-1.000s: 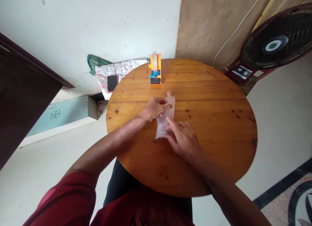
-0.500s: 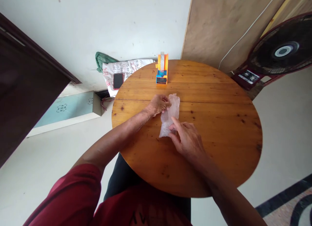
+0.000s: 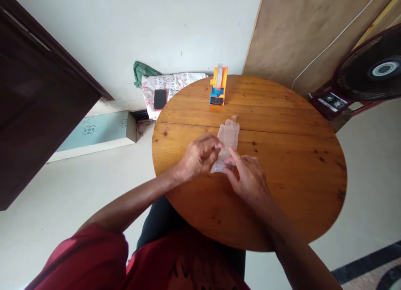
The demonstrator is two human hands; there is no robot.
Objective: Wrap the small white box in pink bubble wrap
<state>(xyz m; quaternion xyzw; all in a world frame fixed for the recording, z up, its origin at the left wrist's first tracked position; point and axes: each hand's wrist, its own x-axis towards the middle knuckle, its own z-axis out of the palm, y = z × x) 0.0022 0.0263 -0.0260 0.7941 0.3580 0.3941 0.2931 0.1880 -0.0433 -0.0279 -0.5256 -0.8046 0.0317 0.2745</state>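
Observation:
A translucent, crinkled piece of plastic wrap (image 3: 228, 135), probably bubble wrap, lies lengthwise on the round wooden table (image 3: 297, 169). A small clear strip of tape (image 3: 234, 119) sticks out past its far end. My left hand (image 3: 200, 156) hovers by the wrap's left edge, fingers curled and a gap between thumb and forefinger, with nothing seen in it. At the near right corner my right hand (image 3: 249, 175) has its thumb and middle finger on the plastic wrap, while the forefinger is raised. What lies under these fingertips is partly hidden.
An orange and blue tape dispenser (image 3: 218, 87) stands at the table's far side. Beyond the left edge a dark phone (image 3: 160, 99) rests on a printed white sack (image 3: 175, 83), near a green bag (image 3: 144, 73). At right is a large fan (image 3: 372, 69).
My left hand has come off the wrap's upper left side and drawn back toward me, its fingers loosening. My right hand stays at the near corner. The view has shifted slightly.

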